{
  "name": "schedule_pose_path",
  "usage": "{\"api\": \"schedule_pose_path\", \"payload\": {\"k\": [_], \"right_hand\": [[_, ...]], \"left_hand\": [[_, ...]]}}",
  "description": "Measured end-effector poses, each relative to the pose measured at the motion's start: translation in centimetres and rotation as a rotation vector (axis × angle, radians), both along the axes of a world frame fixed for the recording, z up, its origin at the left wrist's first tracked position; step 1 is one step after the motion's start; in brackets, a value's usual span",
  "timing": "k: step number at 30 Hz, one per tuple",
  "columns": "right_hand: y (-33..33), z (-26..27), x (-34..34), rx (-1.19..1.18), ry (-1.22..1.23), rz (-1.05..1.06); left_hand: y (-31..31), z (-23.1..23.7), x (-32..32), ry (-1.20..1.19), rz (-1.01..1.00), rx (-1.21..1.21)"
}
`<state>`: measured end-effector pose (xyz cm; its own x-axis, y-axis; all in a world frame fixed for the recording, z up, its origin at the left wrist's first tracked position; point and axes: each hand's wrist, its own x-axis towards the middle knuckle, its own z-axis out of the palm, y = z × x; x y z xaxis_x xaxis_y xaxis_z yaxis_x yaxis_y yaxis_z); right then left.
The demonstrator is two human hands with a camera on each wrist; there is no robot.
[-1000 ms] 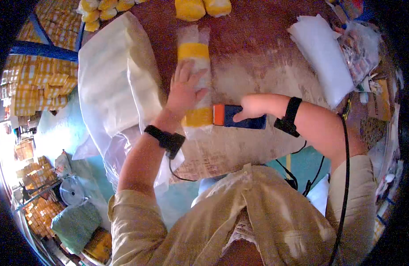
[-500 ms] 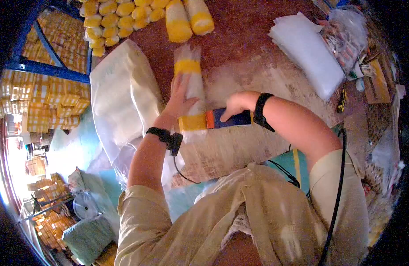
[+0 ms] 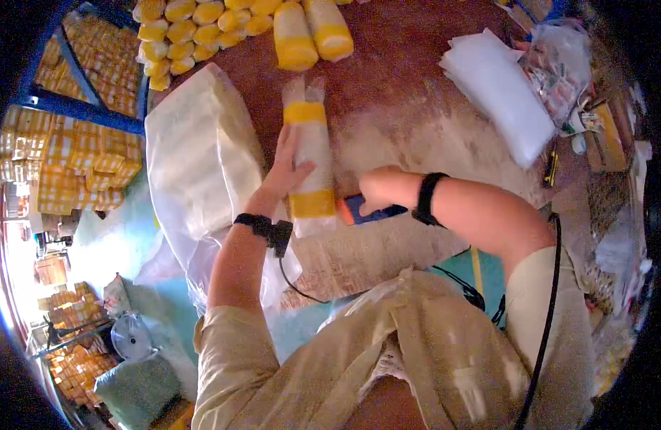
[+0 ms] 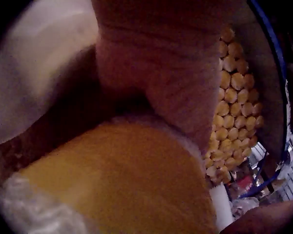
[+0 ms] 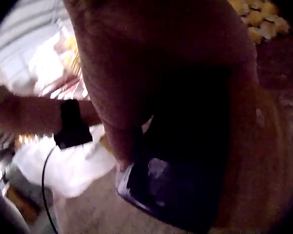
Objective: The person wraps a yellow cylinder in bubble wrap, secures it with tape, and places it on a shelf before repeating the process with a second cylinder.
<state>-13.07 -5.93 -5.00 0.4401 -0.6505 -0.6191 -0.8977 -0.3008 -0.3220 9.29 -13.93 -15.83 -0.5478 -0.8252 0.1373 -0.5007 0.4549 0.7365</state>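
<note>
A white cylindrical bundle in clear plastic, banded yellow near both ends (image 3: 312, 161), lies lengthwise on the table in the head view. Along its left side rests my left hand (image 3: 284, 172), fingers straight and thumb reaching over the top. In the left wrist view the near yellow band (image 4: 122, 175) fills the foreground below that hand (image 4: 161, 73). My right hand (image 3: 379, 188) grips a dark blue block with an orange end (image 3: 377, 211), just right of the bundle's near end. Its orange end points at the bundle. The right wrist view shows the block (image 5: 176, 190) in deep shadow under the hand.
A large white sack (image 3: 201, 154) stands left of the bundle. Similar bundles (image 3: 201, 29) are stacked at the far left, two more (image 3: 295, 39) lying beside them. White sheets (image 3: 499, 100), a clear plastic bag (image 3: 560, 64) and a yellow cutter (image 3: 551, 168) lie right.
My left hand's spread fingers have drawn together and slid toward the bundle's left side. The blue block, earlier level against the bundle, is now tilted in my right hand. The head view has shifted.
</note>
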Motion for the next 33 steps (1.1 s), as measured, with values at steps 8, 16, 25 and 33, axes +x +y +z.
{"api": "schedule_pose_path", "payload": {"k": [8, 16, 25, 33], "right_hand": [[3.8, -0.8, -9.2, -0.510, -0.216, -0.325], [2.8, -3.3, -9.3, -0.641, -0.446, -0.466], [-3.4, -6.6, 0.6, 0.382, -1.493, -1.320], [1.2, 2.9, 2.6, -0.296, -1.510, -0.949]], "left_hand": [[-0.9, 1.0, -3.9, 0.086, 0.323, 0.331], [-3.8, 3.0, -5.7, 0.327, 0.404, 0.574], [6.2, 3.5, -6.8, 0.283, 0.235, 0.439], [8.6, 13.1, -7.0, 0.726, 0.289, 0.347]]}}
